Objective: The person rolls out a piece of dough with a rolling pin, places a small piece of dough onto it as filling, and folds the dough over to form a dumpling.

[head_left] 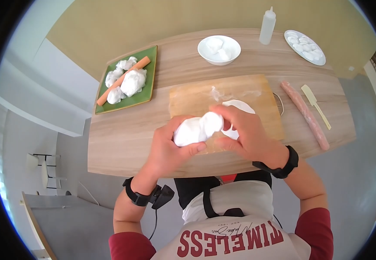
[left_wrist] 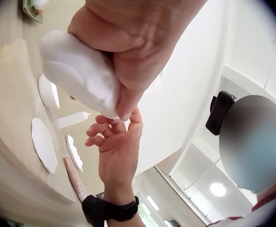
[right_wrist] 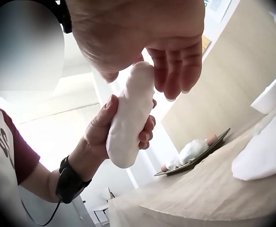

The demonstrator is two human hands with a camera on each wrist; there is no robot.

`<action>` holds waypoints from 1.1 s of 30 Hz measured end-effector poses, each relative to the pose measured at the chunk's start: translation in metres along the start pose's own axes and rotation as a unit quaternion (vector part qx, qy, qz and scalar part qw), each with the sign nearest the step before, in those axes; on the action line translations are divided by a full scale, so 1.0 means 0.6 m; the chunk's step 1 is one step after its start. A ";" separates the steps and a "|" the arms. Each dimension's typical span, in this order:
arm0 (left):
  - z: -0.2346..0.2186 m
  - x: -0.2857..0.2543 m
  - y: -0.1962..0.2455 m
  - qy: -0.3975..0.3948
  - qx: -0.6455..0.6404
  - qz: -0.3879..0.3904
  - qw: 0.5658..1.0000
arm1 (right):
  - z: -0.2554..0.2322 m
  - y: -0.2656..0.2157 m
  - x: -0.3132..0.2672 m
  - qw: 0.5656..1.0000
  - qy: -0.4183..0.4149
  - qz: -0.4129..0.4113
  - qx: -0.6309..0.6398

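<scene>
Looks like you're portioning, left hand (head_left: 164, 143) wrapped round that oblong soft white dough (head_left: 189, 132), right hand (head_left: 251, 130) fingers apart at its knobby end, so probably pinch firmly next.

The left hand (left_wrist: 124, 42) grips a smooth white dough-like lump (left_wrist: 79, 71), the right hand (left_wrist: 116, 153) (fingers loosely bent) near its end; a flat white disc (left_wrist: 44, 145) lies by the tan board's (left_wrist: 10, 94) edge.

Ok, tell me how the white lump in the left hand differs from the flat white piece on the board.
The white lump is thick and elongated; the flat white piece is a thin sheet. The white lump is held up in the left hand, while the flat white piece lies on the board. Both are white.
</scene>
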State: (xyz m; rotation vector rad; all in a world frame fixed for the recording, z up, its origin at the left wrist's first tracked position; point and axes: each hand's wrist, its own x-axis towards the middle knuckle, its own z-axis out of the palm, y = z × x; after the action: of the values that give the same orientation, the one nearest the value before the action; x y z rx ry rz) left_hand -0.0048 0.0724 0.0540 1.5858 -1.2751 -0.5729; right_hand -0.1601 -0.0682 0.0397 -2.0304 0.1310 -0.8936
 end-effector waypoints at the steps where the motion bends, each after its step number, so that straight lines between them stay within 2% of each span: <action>1: -0.004 0.001 0.003 -0.024 -0.091 -0.070 0.993 | -0.004 0.000 0.004 0.985 -0.023 -0.125 -0.116; 2: -0.011 0.003 0.005 -0.024 -0.092 -0.071 0.993 | -0.005 0.004 0.003 0.985 -0.024 -0.123 -0.116; 4: -0.022 0.009 0.009 -0.137 -0.131 -0.111 0.975 | -0.005 0.013 0.001 0.975 -0.035 -0.173 -0.137; 5: -0.021 0.009 0.009 -0.137 -0.132 -0.111 0.975 | -0.003 0.013 -0.001 0.975 -0.036 -0.174 -0.137; 7: -0.017 0.008 0.011 -0.145 -0.165 -0.138 0.966 | 0.005 0.008 -0.009 0.995 -0.027 -0.080 -0.049; 8: -0.011 0.007 0.012 -0.146 -0.165 -0.138 0.966 | 0.008 0.004 -0.012 0.995 -0.026 -0.080 -0.049; 9: -0.002 0.005 0.013 -0.085 0.002 -0.029 0.996 | 0.009 -0.001 -0.016 0.998 -0.020 0.055 0.035; 10: 0.005 0.002 0.013 -0.020 0.166 0.081 0.983 | 0.009 -0.004 -0.019 0.975 -0.014 0.190 0.118; 11: 0.006 0.006 0.005 -0.020 0.163 0.080 0.983 | 0.011 -0.004 -0.020 0.974 -0.015 0.192 0.117; 12: 0.005 0.014 -0.008 0.026 0.260 0.181 0.948 | 0.013 -0.004 -0.019 0.925 -0.001 0.284 0.253; 13: 0.002 0.019 -0.016 0.073 0.353 0.278 0.891 | 0.015 -0.003 -0.017 0.849 0.012 0.366 0.381; 14: -0.001 0.020 -0.016 0.075 0.354 0.276 0.890 | 0.013 -0.005 -0.015 0.849 0.009 0.365 0.381; 16: -0.007 0.019 -0.018 0.055 0.332 0.214 0.917 | 0.011 -0.008 -0.014 0.879 0.021 0.346 0.329; 17: -0.012 0.017 -0.019 0.055 0.332 0.213 0.917 | 0.011 -0.005 -0.013 0.878 0.020 0.347 0.330; 18: -0.018 0.015 -0.020 0.019 0.200 0.110 0.973 | 0.009 0.000 -0.009 0.984 0.059 0.130 0.104; 19: -0.021 0.014 -0.021 -0.017 0.061 0.005 0.998 | 0.007 0.004 -0.006 0.982 0.091 -0.101 -0.133; 20: -0.020 0.013 -0.017 -0.018 0.060 0.004 0.998 | 0.004 0.005 -0.004 0.982 0.091 -0.101 -0.133; 22: -0.018 0.011 -0.003 -0.114 -0.035 -0.111 0.987 | -0.002 0.005 -0.003 0.963 -0.035 -0.182 -0.197; 24: -0.015 0.013 0.000 -0.132 -0.071 -0.127 0.981 | 0.008 0.010 -0.008 0.967 -0.026 -0.188 -0.170; 26: -0.006 0.010 0.002 -0.150 -0.107 -0.146 0.972 | 0.014 0.012 -0.013 0.997 0.004 -0.046 -0.057; 27: 0.002 0.008 0.003 -0.083 0.042 -0.037 0.995 | 0.018 0.009 -0.012 0.997 0.006 -0.043 -0.058; 28: 0.008 0.006 0.003 -0.013 0.189 0.074 0.979 | 0.023 0.004 -0.012 0.978 0.036 0.164 0.126; 29: 0.010 0.009 -0.006 -0.014 0.187 0.074 0.980 | 0.025 0.001 -0.014 0.882 0.063 0.357 0.301; 30: 0.009 0.016 -0.021 0.028 0.271 0.165 0.948 | 0.027 0.003 -0.022 0.883 0.062 0.356 0.299; 31: 0.005 0.024 -0.029 0.070 0.354 0.254 0.898 | 0.030 0.009 -0.029 0.831 0.051 0.390 0.393; 32: 0.002 0.028 -0.029 0.072 0.356 0.253 0.897 | 0.033 0.012 -0.033 0.767 0.039 0.419 0.485; 33: 0.001 0.028 -0.030 0.061 0.362 0.217 0.904 | 0.031 0.014 -0.035 0.765 0.036 0.420 0.486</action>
State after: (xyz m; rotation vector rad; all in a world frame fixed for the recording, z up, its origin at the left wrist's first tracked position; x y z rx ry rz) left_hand 0.0087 0.0560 0.0415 1.7837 -1.7935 0.3283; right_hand -0.1618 -0.0519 0.0154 -0.7811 0.4686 -0.3003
